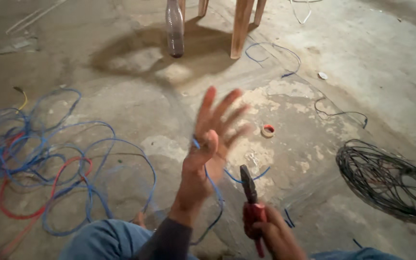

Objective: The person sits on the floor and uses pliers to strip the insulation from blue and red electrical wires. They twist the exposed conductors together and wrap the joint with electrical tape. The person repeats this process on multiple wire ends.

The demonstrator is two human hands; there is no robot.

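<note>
Head view: blue wire (214, 190) beside tangled cables (39, 163), tape roll (267, 130).

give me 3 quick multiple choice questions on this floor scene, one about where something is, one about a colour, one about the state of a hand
1. Where does the coil of black wire lie?
A. on the floor at the right
B. on a chair seat
C. in the left hand

2. What colour are the handles of the pliers?
A. yellow
B. red
C. green

3. How is the left hand held?
A. clenched in a fist
B. flat on the floor
C. raised with fingers spread, a blue wire running from it

Answers:
1. A, the dark coil rests on the concrete at the right edge.
2. B, the grips in the right hand are red.
3. C, the hand is lifted and open, though blurred, with the blue wire hanging down past the wrist.
</note>
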